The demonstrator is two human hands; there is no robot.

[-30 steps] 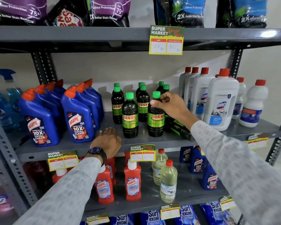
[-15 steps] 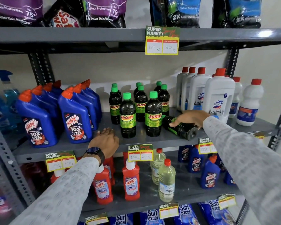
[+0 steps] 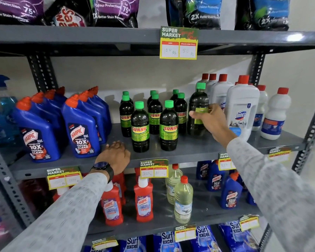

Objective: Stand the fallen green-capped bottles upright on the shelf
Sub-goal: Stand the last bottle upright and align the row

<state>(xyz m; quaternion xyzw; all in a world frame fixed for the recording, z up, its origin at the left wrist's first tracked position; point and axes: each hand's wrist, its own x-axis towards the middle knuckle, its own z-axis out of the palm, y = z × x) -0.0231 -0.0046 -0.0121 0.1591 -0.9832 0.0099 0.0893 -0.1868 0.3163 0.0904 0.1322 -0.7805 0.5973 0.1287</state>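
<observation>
My right hand [image 3: 210,120] grips a dark green-capped bottle [image 3: 198,104] by its label, holding it upright at the right end of the group, its base at or just above the grey shelf [image 3: 198,151]. Several more green-capped Sunny bottles stand upright to its left, the two nearest the front being one [image 3: 140,127] and another [image 3: 168,126]. My left hand [image 3: 115,155] rests palm down on the shelf's front edge, fingers together, holding nothing. A dark watch sits on that wrist.
Blue Harpic bottles [image 3: 80,128] crowd the shelf's left side. White Domex bottles [image 3: 242,108] with red caps stand just right of my right hand. Price tags hang along the shelf edges. Red Harpic bottles [image 3: 143,199] and pale bottles fill the shelf below.
The bottle that lay on its side under my right hand has been lifted and turned upright, cap up. My left hand has stayed on the shelf edge.
</observation>
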